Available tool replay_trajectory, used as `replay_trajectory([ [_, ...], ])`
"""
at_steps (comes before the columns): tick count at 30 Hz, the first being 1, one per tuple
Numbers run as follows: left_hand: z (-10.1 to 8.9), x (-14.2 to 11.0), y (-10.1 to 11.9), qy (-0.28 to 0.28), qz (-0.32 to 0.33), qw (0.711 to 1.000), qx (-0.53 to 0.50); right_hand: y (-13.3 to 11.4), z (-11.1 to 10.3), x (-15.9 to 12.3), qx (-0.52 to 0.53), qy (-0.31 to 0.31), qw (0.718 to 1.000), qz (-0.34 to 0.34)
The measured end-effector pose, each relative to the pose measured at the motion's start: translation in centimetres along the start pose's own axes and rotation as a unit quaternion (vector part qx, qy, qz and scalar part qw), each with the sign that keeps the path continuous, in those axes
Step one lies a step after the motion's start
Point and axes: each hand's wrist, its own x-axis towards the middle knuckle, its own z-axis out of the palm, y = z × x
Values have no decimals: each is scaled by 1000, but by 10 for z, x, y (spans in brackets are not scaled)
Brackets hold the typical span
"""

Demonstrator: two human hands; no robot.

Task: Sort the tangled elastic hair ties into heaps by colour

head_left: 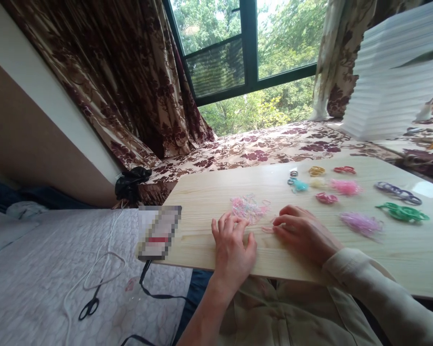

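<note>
My left hand [234, 245] rests on the pale wooden board [195, 230] with its fingers spread, the fingertips at the near edge of a loose heap of mixed pastel elastic bands [248, 207]. To its right, my right hand [305, 233] lies low over the board with its fingers bent together. A few pink elastic bands [267, 229] show at its fingertips, pinched there as far as I can see. Beyond that hand lie a lilac heap of bands [361, 224], a bright pink heap of bands [345, 187] and a turquoise heap of bands [299, 185].
Green hair ties [404, 212], purple-grey hair ties [399, 193], red hair ties [344, 169] and yellow hair ties [316, 171] lie on the board's right. A blurred phone-like device [160, 233] sits on its left edge. Black scissors [89, 308] and a white cable [94, 276] lie on the bed.
</note>
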Motion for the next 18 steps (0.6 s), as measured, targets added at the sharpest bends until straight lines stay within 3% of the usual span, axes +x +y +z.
replay_trajectory([
  [8,-1,1,1,-3,-6,1000,0,-2,-1,2,23,-27,999,-19],
  [18,1,1,1,-4,-6,1000,-6,5,8,1,25,-15,999,-44],
])
